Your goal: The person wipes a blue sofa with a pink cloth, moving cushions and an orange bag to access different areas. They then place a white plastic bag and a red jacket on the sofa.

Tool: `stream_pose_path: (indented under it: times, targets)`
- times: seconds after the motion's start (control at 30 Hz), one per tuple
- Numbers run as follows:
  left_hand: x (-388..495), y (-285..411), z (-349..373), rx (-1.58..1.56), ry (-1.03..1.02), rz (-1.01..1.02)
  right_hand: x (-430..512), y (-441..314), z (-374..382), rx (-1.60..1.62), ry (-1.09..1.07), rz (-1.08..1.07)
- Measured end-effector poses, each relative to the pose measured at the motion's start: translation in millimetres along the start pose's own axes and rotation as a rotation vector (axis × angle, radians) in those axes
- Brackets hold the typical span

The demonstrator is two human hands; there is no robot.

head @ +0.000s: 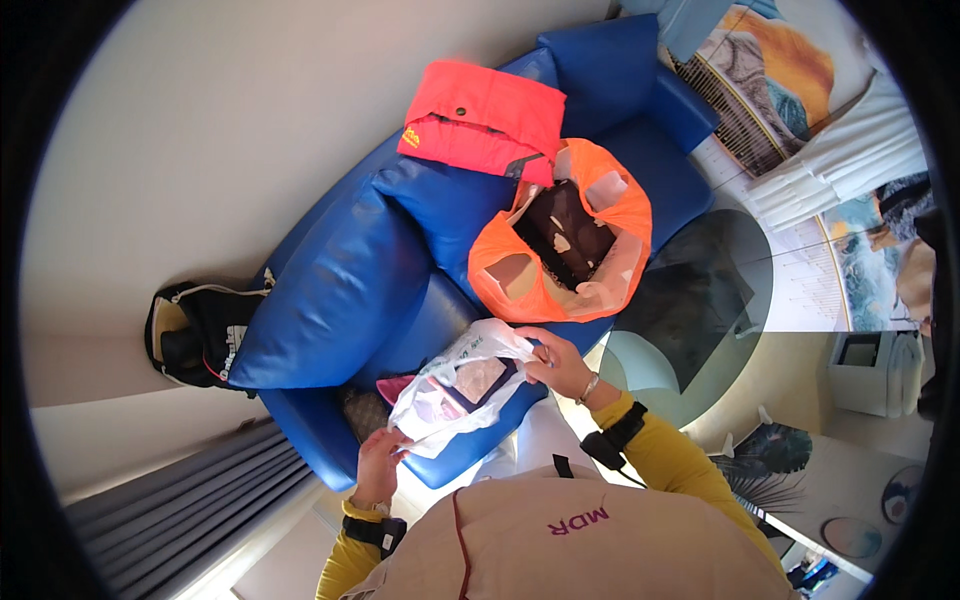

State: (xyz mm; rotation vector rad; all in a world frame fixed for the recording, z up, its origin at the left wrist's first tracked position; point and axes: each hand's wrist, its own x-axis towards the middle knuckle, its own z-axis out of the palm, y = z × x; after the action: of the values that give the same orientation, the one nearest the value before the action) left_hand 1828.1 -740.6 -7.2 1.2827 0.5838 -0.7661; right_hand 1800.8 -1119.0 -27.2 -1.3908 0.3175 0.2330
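My left hand pinches one rim of a white plastic bag. On the opposite rim, my right hand has its fingers closed on the plastic. The bag's mouth is spread wide between them, over the blue sofa seat. Inside lie a pinkish patterned item, a dark blue-edged item under it and some pale pink material. A brown patterned pouch and a dark pink item rest on the seat beside the bag. An orange plastic bag holding dark items stands farther off on the sofa.
A folded red garment lies against the sofa back above blue cushions. A black drawstring bag is behind the left armrest. To the right stands a round glass table. A grey curtain hangs at lower left.
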Motion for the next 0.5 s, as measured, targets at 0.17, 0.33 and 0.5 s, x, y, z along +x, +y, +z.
stream_pose_path:
  times: [0.17,0.33,0.5]
  targets:
    - [-20.0,29.6,19.7,0.043,-0.012,0.093,-37.4,-19.0,1.7,-0.023,0.054,-0.064]
    - [-36.6,59.3,49.7,0.378,-0.204,0.167,-53.3,-49.6,10.4,-0.352,0.039,-0.336]
    - [-46.7,89.3,112.4,0.579,-0.411,0.125,-53.7,-83.6,52.5,-0.605,-0.263,-0.511]
